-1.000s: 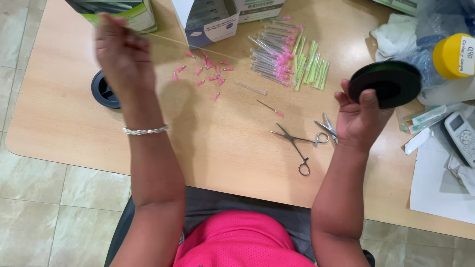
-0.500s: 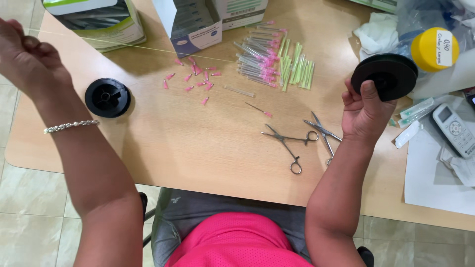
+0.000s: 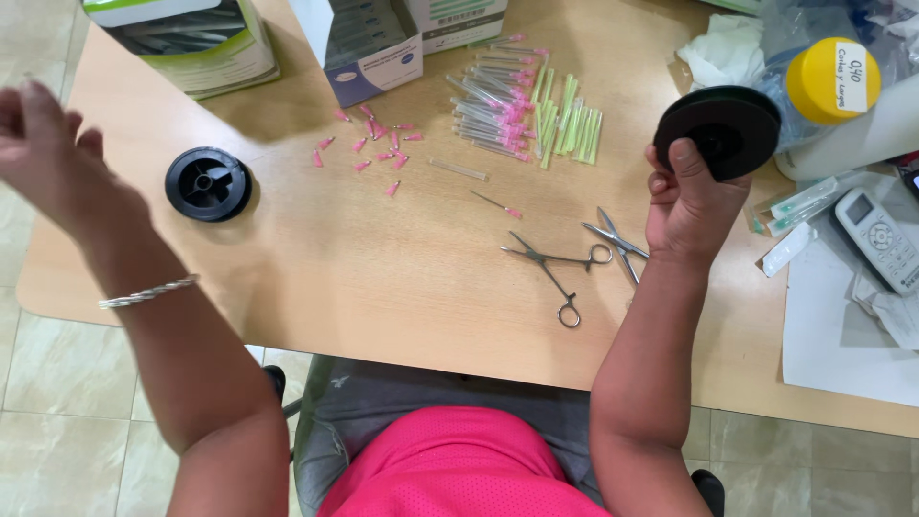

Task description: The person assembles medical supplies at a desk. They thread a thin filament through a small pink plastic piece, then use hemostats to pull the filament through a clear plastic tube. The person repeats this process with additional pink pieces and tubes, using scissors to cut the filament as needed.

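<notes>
Now the right hand [image 3: 691, 206] is gripping a black spool [image 3: 718, 129] upright at the table's [image 3: 383, 287] right side, while the left hand [image 3: 53, 158] is hanging loosely curled far left, holding nothing I can see, well apart from it

A second black spool [image 3: 208, 184], steel forceps [image 3: 552, 269], scissors [image 3: 617, 244] and pink needle caps [image 3: 369, 144] lie on the wooden table [image 3: 383, 287].
</notes>
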